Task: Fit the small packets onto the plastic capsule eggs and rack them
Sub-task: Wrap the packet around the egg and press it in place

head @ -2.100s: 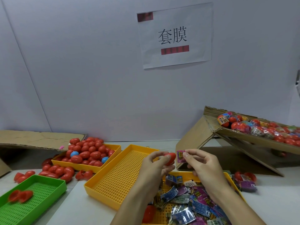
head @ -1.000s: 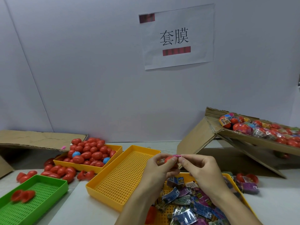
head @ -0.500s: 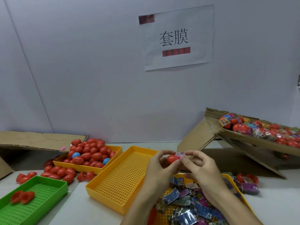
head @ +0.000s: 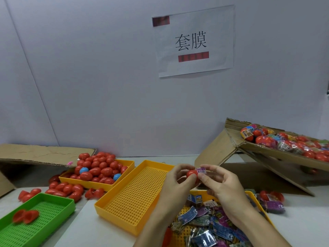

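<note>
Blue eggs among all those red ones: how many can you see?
2, both in the far yellow tray: one blue egg at its left, another nearer the front right. More may be buried.

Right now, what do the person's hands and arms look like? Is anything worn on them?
Both are bare: the left hand and right hand wear no gloves, rings or watch. The forearms show no sleeves up to the frame's edge. Nails look short and unpainted.

Open: bare desk (head: 85, 227) strip between green tray (head: 58, 202) and empty yellow tray (head: 114, 209); room above that tray. Blocked: loose red eggs (head: 65, 188) left; tilted cardboard box (head: 277, 154) right; wall behind.
</note>
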A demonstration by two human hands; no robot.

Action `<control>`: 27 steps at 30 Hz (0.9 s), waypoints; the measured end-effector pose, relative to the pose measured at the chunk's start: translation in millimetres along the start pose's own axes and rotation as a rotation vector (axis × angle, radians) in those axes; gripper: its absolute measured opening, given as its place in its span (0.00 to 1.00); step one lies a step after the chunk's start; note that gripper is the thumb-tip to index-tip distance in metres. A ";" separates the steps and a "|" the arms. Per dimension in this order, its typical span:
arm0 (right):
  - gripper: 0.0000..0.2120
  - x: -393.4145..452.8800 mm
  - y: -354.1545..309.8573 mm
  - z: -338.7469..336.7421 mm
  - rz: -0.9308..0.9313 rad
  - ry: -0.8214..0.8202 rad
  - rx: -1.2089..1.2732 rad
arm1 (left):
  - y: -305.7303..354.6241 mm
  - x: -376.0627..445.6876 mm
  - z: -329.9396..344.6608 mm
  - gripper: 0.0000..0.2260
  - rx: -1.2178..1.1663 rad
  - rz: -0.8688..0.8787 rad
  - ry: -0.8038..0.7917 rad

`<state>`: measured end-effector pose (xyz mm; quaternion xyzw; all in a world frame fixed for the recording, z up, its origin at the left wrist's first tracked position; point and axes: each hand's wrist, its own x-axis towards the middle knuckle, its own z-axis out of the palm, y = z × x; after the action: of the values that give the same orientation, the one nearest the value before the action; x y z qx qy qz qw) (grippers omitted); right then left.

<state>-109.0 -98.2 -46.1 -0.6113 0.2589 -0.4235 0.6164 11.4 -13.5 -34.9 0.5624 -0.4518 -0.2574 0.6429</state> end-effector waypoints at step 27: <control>0.15 -0.8 -0.7 -2.6 -0.042 0.003 -0.019 | -2.2 2.1 -5.0 0.09 0.043 -0.013 0.010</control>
<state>-111.8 -98.9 -46.0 -0.6218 0.2510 -0.4347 0.6011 17.1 -13.3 -36.3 0.5803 -0.4504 -0.2491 0.6311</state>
